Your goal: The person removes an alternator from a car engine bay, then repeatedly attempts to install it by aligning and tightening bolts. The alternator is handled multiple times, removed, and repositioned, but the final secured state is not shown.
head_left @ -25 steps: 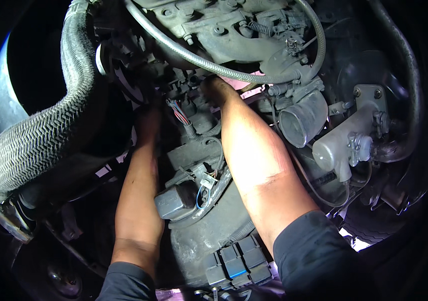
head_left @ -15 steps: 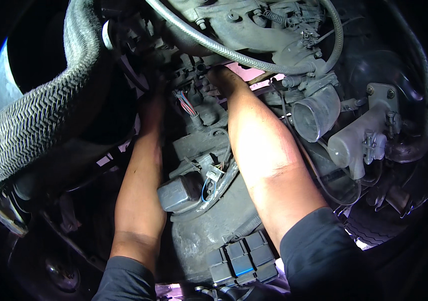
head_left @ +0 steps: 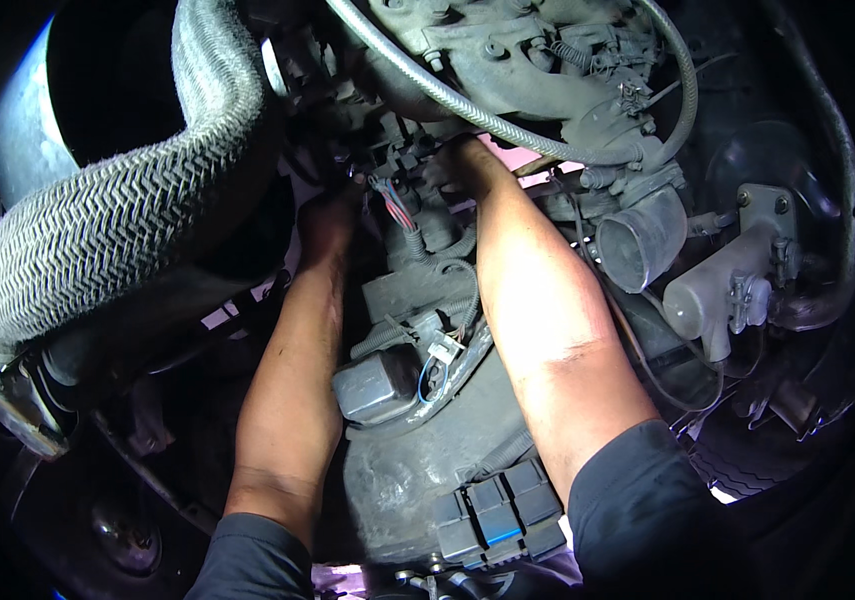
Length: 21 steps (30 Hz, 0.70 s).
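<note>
The braided duct curves down the left side. Near the lower edge sits a block of black covered compartments (one bears a blue strip), contents hidden. The grey pipe mouth gapes on the right, its inner wall showing. A smaller black box shows only its outer shell. The left hand and right hand are shadowed; I cannot tell either grip. Between them, coloured wires emerge from a corrugated sleeve.
</note>
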Available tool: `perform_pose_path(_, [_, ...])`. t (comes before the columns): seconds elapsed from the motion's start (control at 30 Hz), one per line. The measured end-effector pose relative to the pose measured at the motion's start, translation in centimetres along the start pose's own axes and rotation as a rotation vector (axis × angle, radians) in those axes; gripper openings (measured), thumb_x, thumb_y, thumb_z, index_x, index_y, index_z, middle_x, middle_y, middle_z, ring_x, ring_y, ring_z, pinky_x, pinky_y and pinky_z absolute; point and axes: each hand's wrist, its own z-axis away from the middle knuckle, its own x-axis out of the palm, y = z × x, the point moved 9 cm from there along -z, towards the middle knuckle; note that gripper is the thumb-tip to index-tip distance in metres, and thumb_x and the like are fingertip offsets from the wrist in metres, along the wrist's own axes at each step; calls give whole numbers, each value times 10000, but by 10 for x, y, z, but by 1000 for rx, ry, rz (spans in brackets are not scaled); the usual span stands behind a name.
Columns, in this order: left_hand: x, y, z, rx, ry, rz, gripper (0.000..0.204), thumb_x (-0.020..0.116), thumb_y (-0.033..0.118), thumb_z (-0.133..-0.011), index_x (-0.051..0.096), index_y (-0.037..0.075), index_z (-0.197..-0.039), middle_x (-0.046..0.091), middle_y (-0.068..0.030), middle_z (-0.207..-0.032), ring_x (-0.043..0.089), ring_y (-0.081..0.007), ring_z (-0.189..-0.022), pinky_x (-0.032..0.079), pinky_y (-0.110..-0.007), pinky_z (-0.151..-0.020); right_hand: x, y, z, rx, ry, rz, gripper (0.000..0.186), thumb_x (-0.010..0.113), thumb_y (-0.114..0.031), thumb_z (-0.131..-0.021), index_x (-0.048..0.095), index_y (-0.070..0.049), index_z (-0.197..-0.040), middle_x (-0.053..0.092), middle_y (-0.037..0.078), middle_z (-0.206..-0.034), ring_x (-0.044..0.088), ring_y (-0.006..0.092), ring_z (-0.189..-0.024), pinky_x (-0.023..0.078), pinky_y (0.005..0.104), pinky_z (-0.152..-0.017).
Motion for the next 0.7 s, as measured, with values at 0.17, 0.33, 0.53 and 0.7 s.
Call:
perform_pose_path(0.17, [13,-1,9,-108,-49,425,510,813,381,-961,745,-4,-1290,774,-111,-1203,703,-174,-1090,522,-339,-949,-1,-17,-1,-175,137,269,271,519,-100,-1063,635,-16,-1292,777,122,-1091,755,244,-949,616,447,-792])
perform_pose_path(0.33, [16,10,11,-13,-114,688,505,827,402,-951,763,-13,-1232,763,-93,-1157,680,-158,-1009,519,-337,-905,0,-35,28,-193,93,367,272,524,-125,-1057,680,36,-1210,781,151,-1112,765,256,-959,621,434,-793])
perform_pose_path(0.53, [2,7,13,-99,-3,312,363,781,316,-970,768,29,-1191,744,-65,-1093,678,-168,-954,532,-339,-854,3,-52,67,-162,60,398,475,508,-183,-1041,569,14,-1468,560,258,-1536,548,332,-1432,429,426,-1194])
perform_pose_path(0.7, [0,7,35,-73,24,261,388,836,272,-871,787,-40,-1096,781,-132,-1054,713,-211,-948,539,-383,-863,2,-65,73,-335,129,683,396,573,-209,-1032,635,21,-1349,668,270,-1357,664,321,-1242,502,441,-1075])
